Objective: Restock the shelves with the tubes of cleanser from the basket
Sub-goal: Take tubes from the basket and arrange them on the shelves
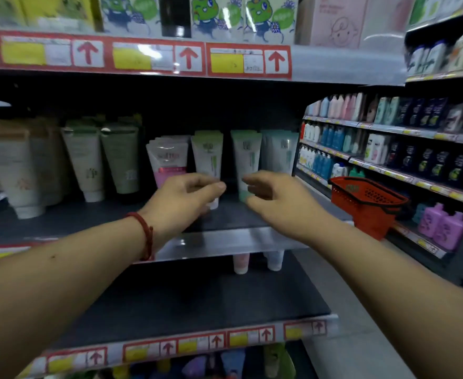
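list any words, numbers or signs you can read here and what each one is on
No words or numbers are readable.
Red up arrows: on the shelf-edge price strips, a sign, not text.
Price tags: print too blurred.
Tubes: labels too blurred.
Green cartoon boxes: print too blurred.
Pink box: line drawing only.
Red basket: rim mark too blurred.

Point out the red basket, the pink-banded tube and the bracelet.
Red basket [367,198]: head view, on its mesh side wall.
Pink-banded tube [167,162]: head view, on its front face, above the pink band.
Bracelet [146,233]: head view, on the red cord across the left wrist.
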`<action>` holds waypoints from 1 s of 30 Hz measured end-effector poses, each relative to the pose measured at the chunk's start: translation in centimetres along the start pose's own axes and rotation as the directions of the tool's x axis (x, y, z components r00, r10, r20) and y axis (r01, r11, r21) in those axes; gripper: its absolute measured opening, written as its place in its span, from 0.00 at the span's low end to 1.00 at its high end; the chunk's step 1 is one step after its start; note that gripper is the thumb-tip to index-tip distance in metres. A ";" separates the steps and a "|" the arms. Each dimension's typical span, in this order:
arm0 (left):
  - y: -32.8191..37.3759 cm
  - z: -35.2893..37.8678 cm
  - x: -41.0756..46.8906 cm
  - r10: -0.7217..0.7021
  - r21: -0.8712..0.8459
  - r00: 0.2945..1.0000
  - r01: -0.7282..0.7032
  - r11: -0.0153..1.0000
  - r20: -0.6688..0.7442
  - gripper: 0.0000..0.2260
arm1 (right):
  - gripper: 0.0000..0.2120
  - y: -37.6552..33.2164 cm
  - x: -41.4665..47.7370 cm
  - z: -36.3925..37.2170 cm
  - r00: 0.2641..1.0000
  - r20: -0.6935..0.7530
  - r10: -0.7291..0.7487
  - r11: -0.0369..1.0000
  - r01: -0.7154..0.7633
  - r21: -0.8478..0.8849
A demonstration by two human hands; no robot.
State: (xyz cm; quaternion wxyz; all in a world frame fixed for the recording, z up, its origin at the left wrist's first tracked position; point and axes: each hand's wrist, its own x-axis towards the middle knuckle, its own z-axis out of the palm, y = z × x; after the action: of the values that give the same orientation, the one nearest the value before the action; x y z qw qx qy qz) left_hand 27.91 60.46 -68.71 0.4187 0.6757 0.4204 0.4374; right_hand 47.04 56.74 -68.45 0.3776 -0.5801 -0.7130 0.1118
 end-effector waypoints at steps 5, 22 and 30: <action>-2.3 -4.5 -7.2 0.233 0.410 0.967 -0.253 0.876 0.100 0.21 | 0.27 -4.2 -5.0 3.0 0.989 0.110 -0.094 0.980 0.112 -0.164; -17.0 -9.8 -25.1 0.010 0.778 0.981 -0.159 0.607 0.193 0.29 | 0.36 -5.0 -20.8 20.5 0.868 0.497 0.009 0.950 0.148 -0.276; -27.9 -8.0 -30.4 -0.267 0.761 0.920 -0.048 0.647 0.285 0.30 | 0.37 -0.3 -26.6 28.0 0.710 0.672 0.210 0.962 -0.026 -0.272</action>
State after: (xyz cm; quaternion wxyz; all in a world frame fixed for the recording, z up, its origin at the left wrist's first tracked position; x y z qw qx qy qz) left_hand 6.67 41.86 -99.85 0.1974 0.8306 0.5174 0.0594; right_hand 29.25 40.18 -98.46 0.0005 -0.5817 -0.7715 0.2576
